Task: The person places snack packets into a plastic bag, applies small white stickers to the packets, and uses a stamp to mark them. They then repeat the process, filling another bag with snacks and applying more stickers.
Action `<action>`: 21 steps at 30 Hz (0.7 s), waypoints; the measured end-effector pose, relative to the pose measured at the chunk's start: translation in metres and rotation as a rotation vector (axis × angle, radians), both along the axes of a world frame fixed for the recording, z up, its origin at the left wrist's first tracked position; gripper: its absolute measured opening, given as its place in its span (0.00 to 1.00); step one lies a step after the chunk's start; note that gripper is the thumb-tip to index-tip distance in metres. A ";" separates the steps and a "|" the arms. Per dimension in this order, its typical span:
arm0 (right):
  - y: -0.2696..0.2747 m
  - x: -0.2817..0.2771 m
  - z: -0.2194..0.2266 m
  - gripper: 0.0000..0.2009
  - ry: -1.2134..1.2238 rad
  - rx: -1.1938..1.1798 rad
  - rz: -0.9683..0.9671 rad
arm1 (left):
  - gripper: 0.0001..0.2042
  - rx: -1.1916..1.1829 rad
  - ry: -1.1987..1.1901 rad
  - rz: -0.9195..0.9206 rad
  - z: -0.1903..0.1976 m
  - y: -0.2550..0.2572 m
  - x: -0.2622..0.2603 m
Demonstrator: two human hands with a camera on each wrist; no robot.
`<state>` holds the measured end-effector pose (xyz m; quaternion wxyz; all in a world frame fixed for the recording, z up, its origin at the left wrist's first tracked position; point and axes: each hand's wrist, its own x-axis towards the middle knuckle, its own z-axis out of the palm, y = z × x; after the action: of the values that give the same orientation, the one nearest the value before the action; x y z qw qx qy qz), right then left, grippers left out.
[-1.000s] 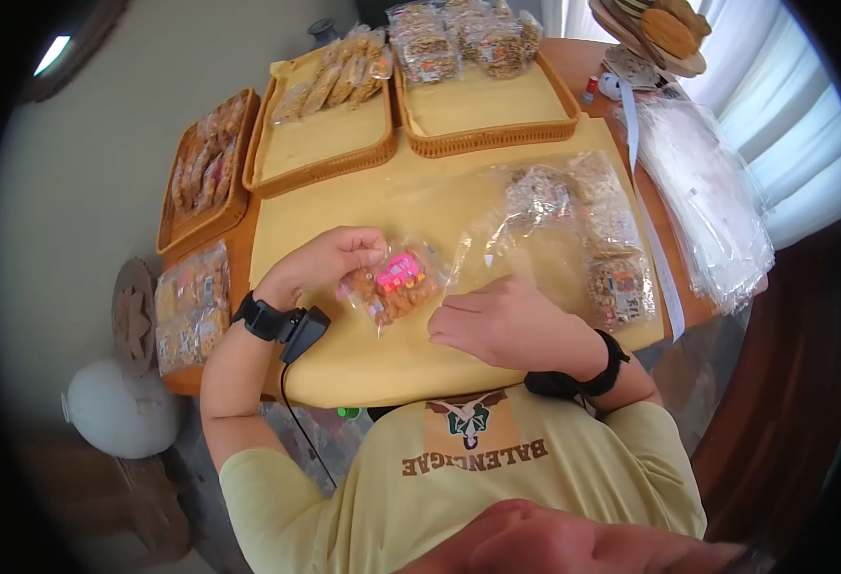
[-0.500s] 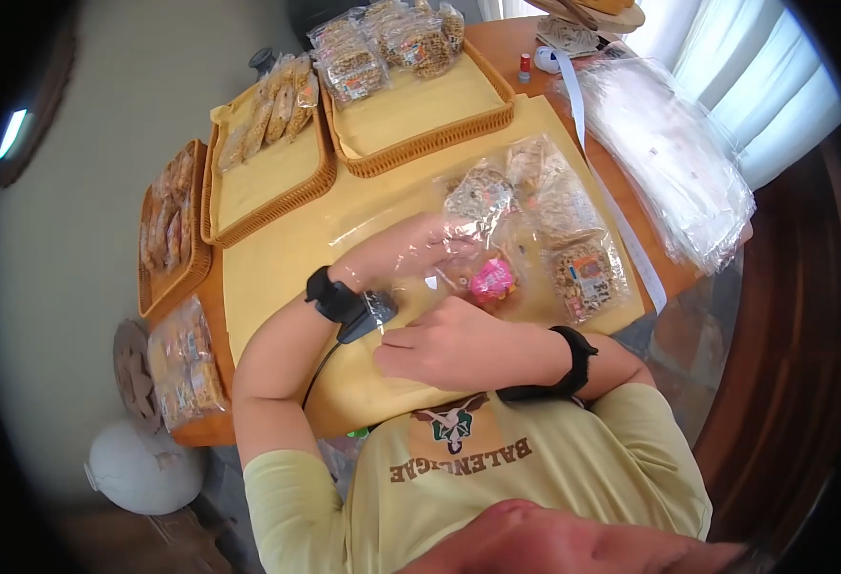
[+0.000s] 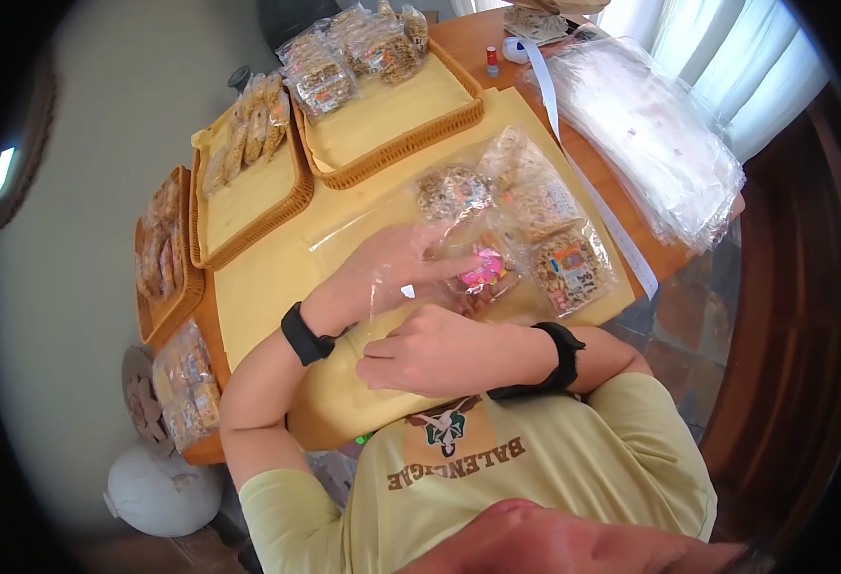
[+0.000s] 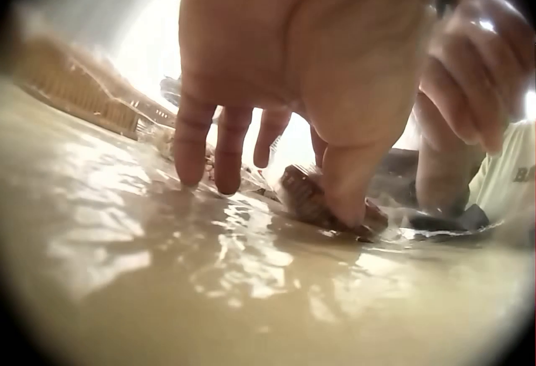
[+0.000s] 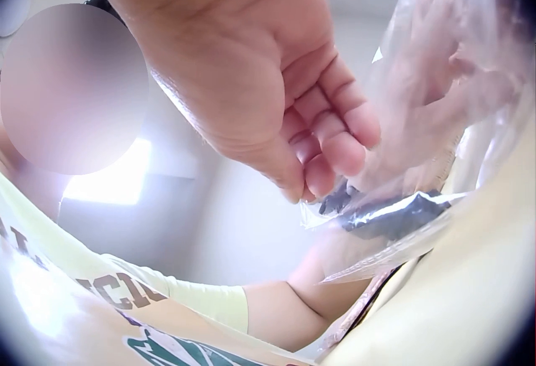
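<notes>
A large clear plastic bag (image 3: 394, 306) lies on the yellow cloth. My left hand (image 3: 373, 268) is inside it, its fingers reaching down onto a small snack packet with a pink label (image 3: 485, 272). In the left wrist view the left fingers are nearly straight, and the thumb rests at a brown packet (image 4: 306, 192). My right hand (image 3: 444, 352) pinches the bag's near edge between thumb and curled fingers, as the right wrist view also shows. Beside the pink-labelled packet, the bag holds a seeded packet (image 3: 454, 191), a pale one (image 3: 540, 206) and a nutty one (image 3: 570, 268).
Wicker trays (image 3: 392, 148) with snack packets stand along the back and left. A stack of clear bags (image 3: 636, 134) lies at the right, with a white ribbon (image 3: 597, 210) along the cloth's edge. More packets (image 3: 186, 387) sit at the left table edge.
My left hand has carried the pink-labelled packet rightward into the bag, beside the other packets. The right hand has shifted slightly left in view, still at the bag's edge. The head view has turned.
</notes>
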<state>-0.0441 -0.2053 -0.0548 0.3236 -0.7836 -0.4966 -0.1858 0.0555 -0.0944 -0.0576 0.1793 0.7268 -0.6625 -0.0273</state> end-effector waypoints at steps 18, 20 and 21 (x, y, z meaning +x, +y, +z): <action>0.000 -0.001 -0.002 0.06 -0.039 -0.045 -0.004 | 0.29 0.004 -0.228 0.019 0.000 0.011 -0.016; 0.001 -0.001 -0.001 0.06 -0.035 -0.074 -0.003 | 0.27 0.098 -0.359 0.114 0.005 0.008 -0.023; 0.001 0.000 -0.001 0.06 -0.024 -0.039 0.005 | 0.27 0.096 -0.361 0.119 0.004 0.005 -0.024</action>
<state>-0.0442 -0.2039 -0.0556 0.3026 -0.7862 -0.5062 -0.1846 0.0316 -0.0899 -0.0535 0.0239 0.7656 -0.6375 0.0826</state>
